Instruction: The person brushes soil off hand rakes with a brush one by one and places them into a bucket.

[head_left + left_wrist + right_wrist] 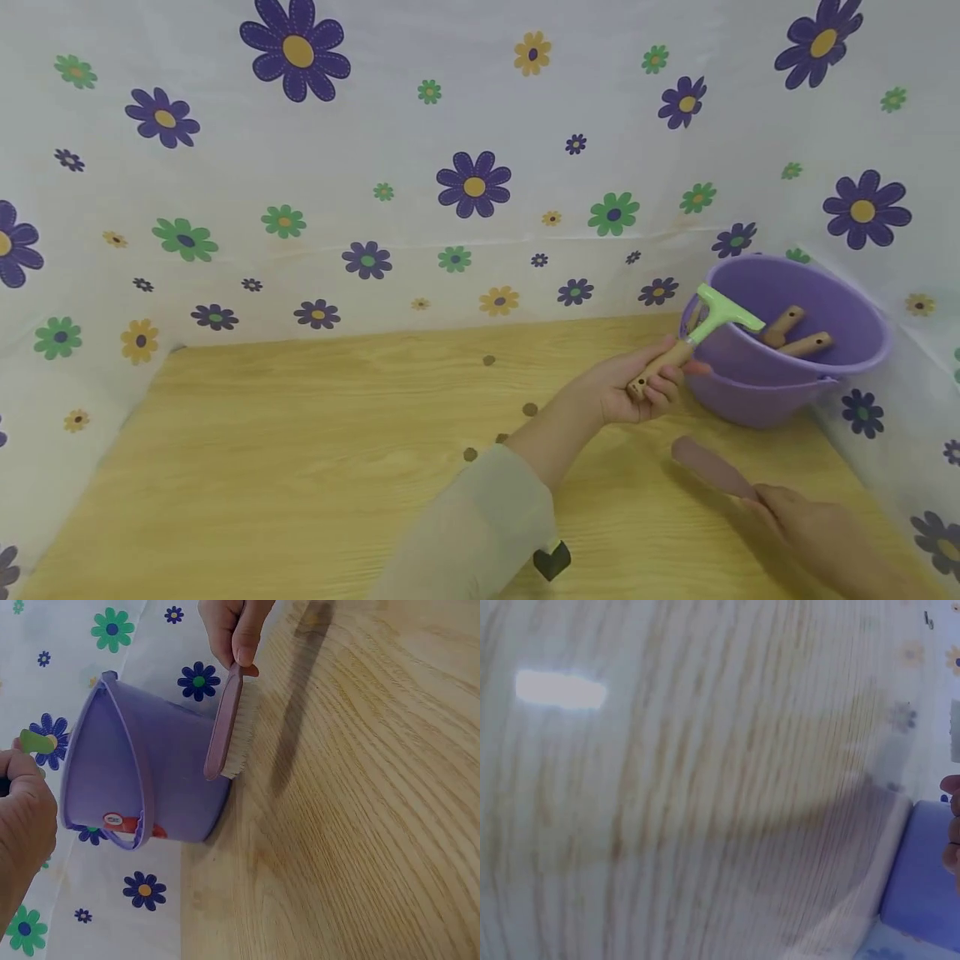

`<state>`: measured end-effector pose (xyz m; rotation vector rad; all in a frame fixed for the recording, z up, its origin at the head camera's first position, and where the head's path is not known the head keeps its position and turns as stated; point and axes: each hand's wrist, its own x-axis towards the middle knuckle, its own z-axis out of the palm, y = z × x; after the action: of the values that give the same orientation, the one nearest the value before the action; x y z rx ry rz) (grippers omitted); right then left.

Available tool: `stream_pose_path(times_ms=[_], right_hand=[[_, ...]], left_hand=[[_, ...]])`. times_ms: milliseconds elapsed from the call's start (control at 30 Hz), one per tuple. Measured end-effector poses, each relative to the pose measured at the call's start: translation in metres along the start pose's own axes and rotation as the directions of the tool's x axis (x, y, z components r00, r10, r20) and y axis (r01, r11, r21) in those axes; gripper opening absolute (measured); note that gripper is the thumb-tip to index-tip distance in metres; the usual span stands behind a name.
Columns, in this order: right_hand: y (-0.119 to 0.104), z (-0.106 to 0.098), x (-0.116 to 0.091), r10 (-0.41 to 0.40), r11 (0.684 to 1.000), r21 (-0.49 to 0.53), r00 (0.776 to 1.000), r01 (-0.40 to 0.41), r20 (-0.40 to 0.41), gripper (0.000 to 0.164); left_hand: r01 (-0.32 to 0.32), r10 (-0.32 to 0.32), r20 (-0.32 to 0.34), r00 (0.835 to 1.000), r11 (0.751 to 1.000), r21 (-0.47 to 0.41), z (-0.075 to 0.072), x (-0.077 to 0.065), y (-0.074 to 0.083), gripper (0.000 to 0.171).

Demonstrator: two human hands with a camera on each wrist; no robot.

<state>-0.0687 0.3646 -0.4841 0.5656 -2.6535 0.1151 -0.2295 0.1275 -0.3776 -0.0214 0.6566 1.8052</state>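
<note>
My left hand [611, 392] grips the wooden handle of a small tool with a light green T-shaped head [722, 312], which overlaps the near rim of the purple bucket [757, 404] in the head view. Several wooden handles [808, 344] stick up inside the bucket. Lower right, my right hand [813, 525] holds a brush [712, 467] by its narrow end. The left wrist view shows the brush's mauve back [223, 735] and pale bristles [241, 731], angled close over the table beside the bucket. The right wrist view shows fingers of the left hand at its right edge.
The wood-grain table [300, 467] meets a white flower-printed sheet [412, 167] at the back and sides. Small dark brown spots [530, 409] are scattered on the tabletop left of my left forearm. A black heart shape [552, 560] shows beside the pale sleeve [480, 517].
</note>
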Motion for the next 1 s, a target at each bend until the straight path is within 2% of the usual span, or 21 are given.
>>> stream_pose_path(times_ms=[100,200,300,367,433,467,533,567,633,700,733,800,867,1000], right_hand=[[0.0,0.004,0.0,-0.027,1.0,-0.006,0.999,0.027,-0.018,0.026],[0.002,0.009,-0.001,-0.082,0.997,-0.011,0.994,0.082,-0.077,0.036],[0.003,0.012,-0.001,-0.126,0.992,-0.015,0.984,0.125,-0.124,0.045],[0.003,0.012,0.0,-0.143,0.99,-0.021,0.979,0.141,-0.143,0.049],[0.003,0.012,0.0,-0.133,0.991,-0.017,0.981,0.132,-0.139,0.046],[0.002,0.011,0.0,-0.116,0.993,-0.014,0.986,0.115,-0.12,0.042],[-0.002,0.007,0.0,-0.009,0.999,0.037,1.0,0.009,0.01,0.035],[-0.005,0.005,0.0,0.05,0.996,0.065,0.995,-0.055,0.086,0.033],[-0.01,0.001,0.0,0.174,0.976,0.087,0.954,-0.201,0.246,0.031],[-0.015,-0.002,0.001,0.256,0.951,0.079,0.903,-0.3,0.346,0.029],[-0.016,-0.002,0.002,0.265,0.946,0.082,0.895,-0.313,0.359,0.027],[-0.016,0.0,0.004,0.26,0.95,0.073,0.898,-0.304,0.356,0.022],[-0.016,0.002,0.005,0.252,0.957,0.049,0.903,-0.286,0.347,0.019],[-0.014,0.005,0.006,0.24,0.963,0.029,0.906,-0.266,0.349,0.02]], left_hand=[[0.003,-0.002,-0.016,1.0,0.999,0.044,0.005,0.012,0.0,0.049],[0.015,-0.014,-0.014,1.0,0.998,0.062,0.011,0.021,0.0,0.054],[0.024,-0.023,-0.03,0.999,0.999,0.04,0.018,0.028,0.001,0.059],[0.007,-0.006,-0.054,0.999,1.0,0.019,0.022,0.032,0.001,0.059],[-0.026,0.023,-0.086,0.996,0.999,-0.038,0.027,0.033,0.004,0.052],[-0.053,0.047,-0.101,0.994,0.997,-0.06,0.028,0.033,0.006,0.049],[-0.122,0.108,-0.128,0.986,0.986,-0.11,0.029,0.031,0.008,0.042],[-0.161,0.142,-0.132,0.981,0.976,-0.144,0.028,0.029,0.009,0.037],[-0.247,0.225,-0.126,0.966,0.948,-0.201,0.027,0.025,0.01,0.034],[-0.304,0.296,-0.072,0.953,0.921,-0.244,0.028,0.021,0.009,0.044],[-0.323,0.325,-0.032,0.945,0.913,-0.25,0.029,0.019,0.009,0.049],[-0.336,0.359,0.061,0.931,0.913,-0.229,0.032,0.016,0.009,0.06],[-0.337,0.362,0.143,0.921,0.926,-0.17,0.036,0.014,0.009,0.07],[-0.351,0.344,0.225,0.912,0.936,-0.01,0.04,0.009,0.007,0.069]])
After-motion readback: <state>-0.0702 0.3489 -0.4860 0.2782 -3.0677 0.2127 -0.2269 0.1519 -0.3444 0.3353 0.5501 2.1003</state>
